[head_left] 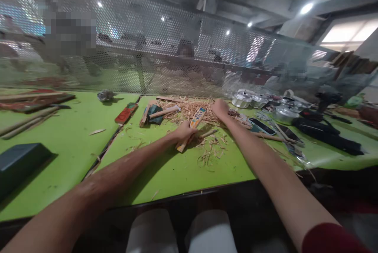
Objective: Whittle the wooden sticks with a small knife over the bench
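Observation:
My left hand (183, 132) is closed around a flat painted wooden piece (197, 117), yellow and orange with dark blue marks at its upper end. The piece slants over the table, its lower end sticking out below my fingers. Farther forward and to the right, my right hand (220, 108) is closed at the edge of a pile of curly wood shavings (189, 108). What its fingers hold, if anything, is hidden. A thin wooden stick (208, 133) lies just right of my left hand, with loose shavings around it.
Left of the pile lie a red and green block (126, 113) and a dark green cloth (155, 114) with a stick across it. At right are silver kettles (242, 99), a phone (262, 126) and a black bag (327, 135). A perforated metal screen (165, 60) rises behind.

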Tool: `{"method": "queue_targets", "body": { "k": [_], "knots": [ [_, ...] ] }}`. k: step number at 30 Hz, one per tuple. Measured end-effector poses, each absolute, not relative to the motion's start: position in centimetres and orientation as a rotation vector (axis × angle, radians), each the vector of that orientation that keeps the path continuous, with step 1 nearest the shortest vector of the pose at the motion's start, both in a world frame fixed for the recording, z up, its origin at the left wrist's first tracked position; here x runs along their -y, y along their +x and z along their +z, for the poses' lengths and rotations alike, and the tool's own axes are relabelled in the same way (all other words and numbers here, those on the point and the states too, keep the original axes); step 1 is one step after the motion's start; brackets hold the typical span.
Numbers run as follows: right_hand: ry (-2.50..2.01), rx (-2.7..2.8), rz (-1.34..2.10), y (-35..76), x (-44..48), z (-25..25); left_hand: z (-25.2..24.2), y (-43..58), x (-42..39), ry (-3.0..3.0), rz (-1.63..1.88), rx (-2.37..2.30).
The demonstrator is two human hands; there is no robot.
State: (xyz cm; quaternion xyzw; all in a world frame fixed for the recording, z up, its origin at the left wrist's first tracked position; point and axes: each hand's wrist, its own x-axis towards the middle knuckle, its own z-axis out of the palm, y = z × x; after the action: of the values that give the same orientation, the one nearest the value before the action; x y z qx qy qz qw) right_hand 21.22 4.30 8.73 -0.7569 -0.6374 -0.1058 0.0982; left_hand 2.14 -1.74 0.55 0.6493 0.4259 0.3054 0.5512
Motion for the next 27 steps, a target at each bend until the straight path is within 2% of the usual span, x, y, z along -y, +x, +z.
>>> {"method": "queue_targets", "body": {
  "k": [13,18,27],
  "knots": [
    [-2.036,1.884,-0.244,21.5,-3.4,4.3,0.2,2.2,1.0,1.197,0.875,-0.925],
    [-2.038,2.062,-0.274,19.7,-2.9,4.1,0.1,2.2,1.4,1.302,0.852,-0.938],
    [-2.214,2.057,-0.234,18.5,-3.1,4.3,-0.2,2.5,1.5,1.434,0.844,-1.038]
  ]
}}
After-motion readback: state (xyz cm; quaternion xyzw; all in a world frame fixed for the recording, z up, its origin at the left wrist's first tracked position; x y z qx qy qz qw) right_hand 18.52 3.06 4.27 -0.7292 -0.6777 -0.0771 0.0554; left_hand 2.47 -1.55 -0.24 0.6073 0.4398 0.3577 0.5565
